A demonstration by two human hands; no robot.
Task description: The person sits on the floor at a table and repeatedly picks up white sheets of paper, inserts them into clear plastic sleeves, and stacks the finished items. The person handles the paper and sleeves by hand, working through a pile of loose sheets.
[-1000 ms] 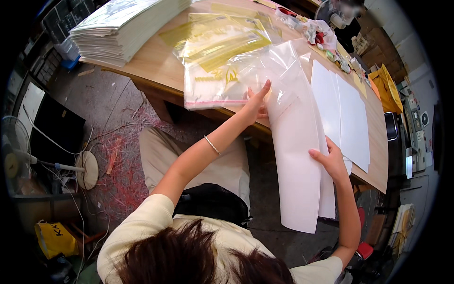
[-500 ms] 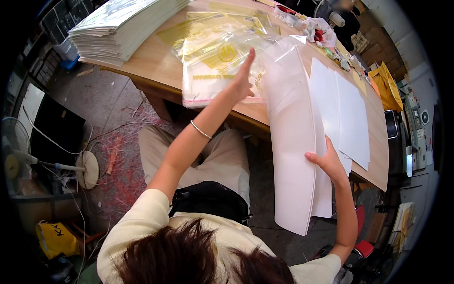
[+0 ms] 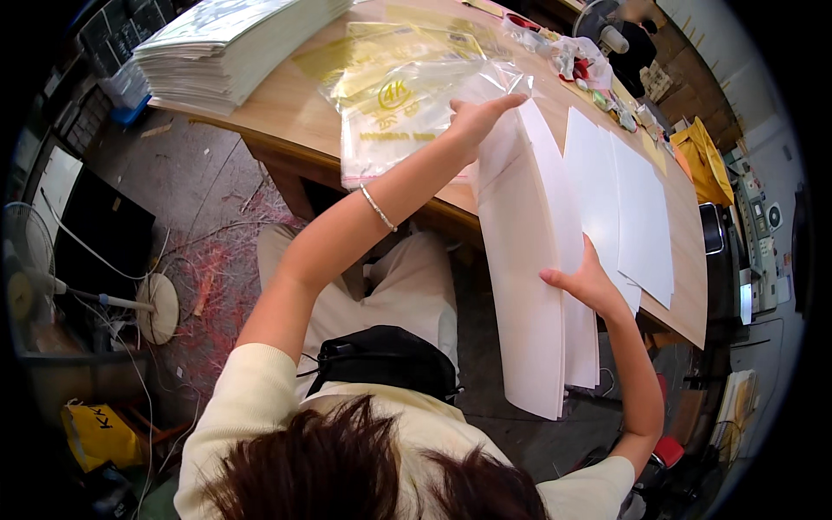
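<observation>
A tall bundle of large white sheets (image 3: 524, 286) stands tilted across the table's near edge, its lower end hanging past it. My right hand (image 3: 594, 282) grips the bundle's right edge, thumb across the front and fingers behind. At the upper end, my left hand (image 3: 481, 123) touches the sheets with a finger stretched out to the right; its other fingers are partly hidden. Clear plastic shines around that end; whether the sheets are inside it, I cannot tell. Left of the bundle lies a pile of clear plastic bags (image 3: 381, 134) with yellow print.
More white sheets (image 3: 646, 221) lie on the wooden table (image 3: 692, 286) at right. A thick paper stack (image 3: 204, 65) stands at the far left. Small clutter and a yellow bag (image 3: 704, 160) are along the right side. A fan (image 3: 156, 308) stands on the floor at left.
My left hand has moved up and right from above the plastic bags to the sheets' upper end. The bundle and my right hand have shifted slightly left.
</observation>
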